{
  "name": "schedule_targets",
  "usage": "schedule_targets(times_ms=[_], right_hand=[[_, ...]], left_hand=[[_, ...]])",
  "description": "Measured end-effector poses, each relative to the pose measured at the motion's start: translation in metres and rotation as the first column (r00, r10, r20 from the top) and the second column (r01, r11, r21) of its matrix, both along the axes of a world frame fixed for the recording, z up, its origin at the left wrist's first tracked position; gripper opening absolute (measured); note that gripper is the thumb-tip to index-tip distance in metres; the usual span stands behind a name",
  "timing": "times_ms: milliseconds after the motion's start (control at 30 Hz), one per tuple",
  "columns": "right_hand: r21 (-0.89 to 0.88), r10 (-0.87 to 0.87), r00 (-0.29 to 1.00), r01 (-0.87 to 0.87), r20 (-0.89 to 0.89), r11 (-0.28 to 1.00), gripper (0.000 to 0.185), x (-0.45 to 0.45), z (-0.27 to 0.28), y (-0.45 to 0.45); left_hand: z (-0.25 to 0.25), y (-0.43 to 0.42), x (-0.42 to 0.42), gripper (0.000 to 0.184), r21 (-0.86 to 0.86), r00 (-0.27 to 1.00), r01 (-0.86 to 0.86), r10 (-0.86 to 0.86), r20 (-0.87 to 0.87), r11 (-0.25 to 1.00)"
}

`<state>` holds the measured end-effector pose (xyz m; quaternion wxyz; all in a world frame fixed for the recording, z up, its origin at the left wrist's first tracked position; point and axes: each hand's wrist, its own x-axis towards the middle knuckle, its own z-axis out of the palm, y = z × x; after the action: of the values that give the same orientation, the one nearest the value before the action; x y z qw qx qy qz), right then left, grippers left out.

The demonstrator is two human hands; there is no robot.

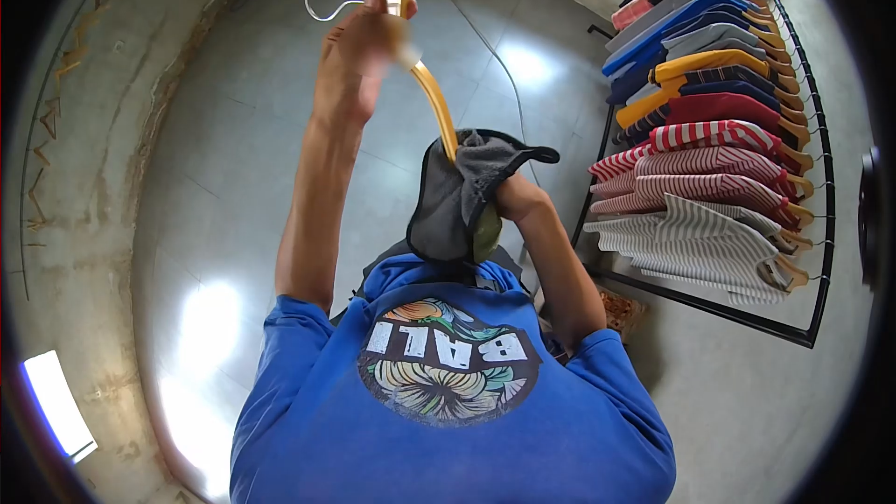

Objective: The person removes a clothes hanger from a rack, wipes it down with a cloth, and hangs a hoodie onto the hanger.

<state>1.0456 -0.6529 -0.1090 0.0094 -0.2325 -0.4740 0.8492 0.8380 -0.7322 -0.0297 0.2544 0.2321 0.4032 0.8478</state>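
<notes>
A wooden clothes hanger (433, 98) is raised in front of me, its metal hook pointing to the left. My left hand (355, 51) is closed around the middle of the hanger, near the hook; the fingertips are partly blurred. The hanger's lower arm runs down into a dark grey cloth (443, 205) with black edging. My right hand (520, 196) grips this cloth from the right side, bunched around the hanger's end. Most of the right fingers are hidden behind the folds. A greenish patch shows at the cloth's lower edge.
On the right stands a black metal clothes rack (821, 177) with many shirts on wooden hangers, striped ones (695, 238) nearest. A thin cable (509, 70) runs across the grey tiled floor (224, 187). A bare wall (112, 131) rises on the left.
</notes>
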Motion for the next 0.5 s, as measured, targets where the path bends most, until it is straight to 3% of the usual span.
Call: schedule_targets(times_ms=[67, 133, 167, 233, 267, 367, 400, 500], right_hand=[[-0.004, -0.004, 1.000, 0.004, -0.019, 1.000, 0.025, -0.012, 0.005, 0.002], [-0.131, -0.241, 0.970, 0.237, -0.021, 0.963, 0.031, -0.029, 0.017, 0.005], [-0.134, -0.252, 0.967, 0.248, -0.019, 0.960, 0.031, -0.042, 0.024, 0.010], [0.051, -0.106, 0.985, 0.114, -0.138, 0.992, 0.037, -0.068, 0.035, 0.016], [0.046, -0.125, 0.983, 0.132, -0.135, 0.990, 0.037, -0.070, 0.036, 0.008], [0.085, -0.259, 0.965, 0.261, -0.035, 0.962, 0.038, -0.075, 0.039, -0.010], [0.098, -0.282, 0.959, 0.282, -0.012, 0.954, 0.038, -0.075, 0.039, -0.011], [-0.158, -0.238, 0.954, 0.211, -0.182, 0.965, 0.032, -0.078, 0.034, -0.004]], left_hand=[[-0.011, 0.000, -0.008, 0.028, -0.064, 0.994, 0.076, -0.081, -0.078, 0.995], [-0.019, 0.002, -0.009, 0.028, -0.097, 0.985, 0.122, -0.133, -0.113, 0.988], [-0.023, 0.005, -0.001, 0.027, -0.193, 0.978, 0.174, -0.192, -0.077, 0.966], [-0.028, 0.010, 0.010, 0.027, -0.376, 0.953, 0.285, -0.304, 0.011, 0.881], [-0.027, 0.011, 0.006, 0.027, -0.380, 0.947, 0.302, -0.321, 0.014, 0.874], [-0.017, 0.017, -0.020, 0.023, -0.098, 0.985, 0.130, -0.140, -0.105, 0.987], [-0.019, 0.018, -0.021, 0.023, -0.093, 0.985, 0.130, -0.139, -0.098, 0.987], [-0.023, 0.020, -0.024, 0.024, -0.167, 0.986, 0.167, -0.169, -0.002, 0.972]])
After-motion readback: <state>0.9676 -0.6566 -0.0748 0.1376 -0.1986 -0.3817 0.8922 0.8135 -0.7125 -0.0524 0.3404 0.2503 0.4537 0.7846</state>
